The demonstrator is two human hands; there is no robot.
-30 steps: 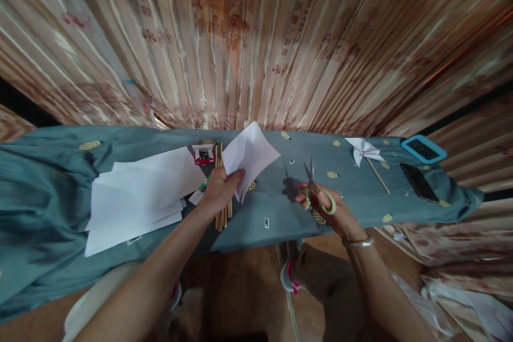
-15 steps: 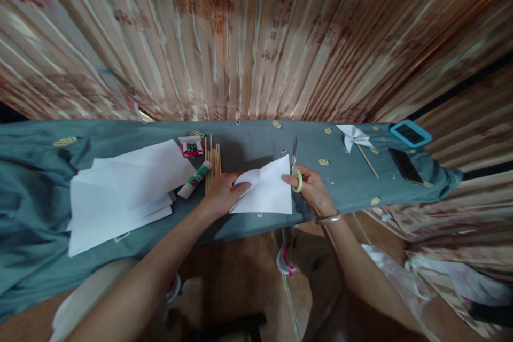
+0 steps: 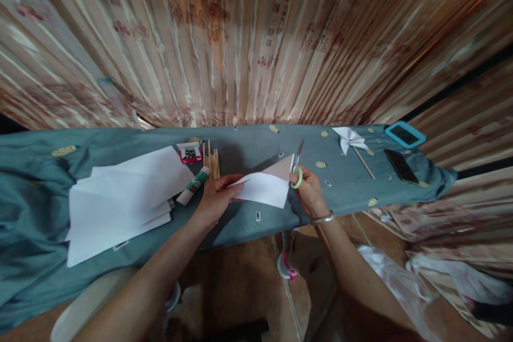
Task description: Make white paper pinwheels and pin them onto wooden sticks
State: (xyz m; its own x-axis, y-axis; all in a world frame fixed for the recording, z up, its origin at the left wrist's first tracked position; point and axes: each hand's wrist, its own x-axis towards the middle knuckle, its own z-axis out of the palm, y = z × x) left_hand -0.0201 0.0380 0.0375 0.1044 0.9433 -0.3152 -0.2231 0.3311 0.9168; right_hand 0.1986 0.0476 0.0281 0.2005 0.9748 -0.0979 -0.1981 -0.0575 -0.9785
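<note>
Here, in the head view, the left hand (image 3: pixel 214 200) pinches the near left corner of a folded white paper sheet (image 3: pixel 262 188), its fingers (image 3: pixel 228 180) closed on the paper. The sheet hangs just above the blue-grey cloth-covered tabletop (image 3: pixel 352 187), close to the near edge, with one flap tilted up behind it. The right hand (image 3: pixel 309 192) meets the sheet's right edge and is clenched around the pale green handle loop of a pair of steel scissors (image 3: pixel 297 163), whose blades point up and away from the person, just beside the raised flap.

Left of the left hand lie a green-and-white glue stick (image 3: pixel 193 186), a bundle of thin wooden sticks (image 3: pixel 211 159) and a small red-and-white box of pins (image 3: pixel 189 153); beyond these a loose stack of white paper sheets (image 3: pixel 124 197) spreads to the near edge. Bare cloth lies open between the scissors and a white paper pinwheel on a wooden stick (image 3: pixel 352 141), well apart to the right. Near the far right end lie a black phone (image 3: pixel 401 165) and a teal-cased phone (image 3: pixel 404 134).
</note>
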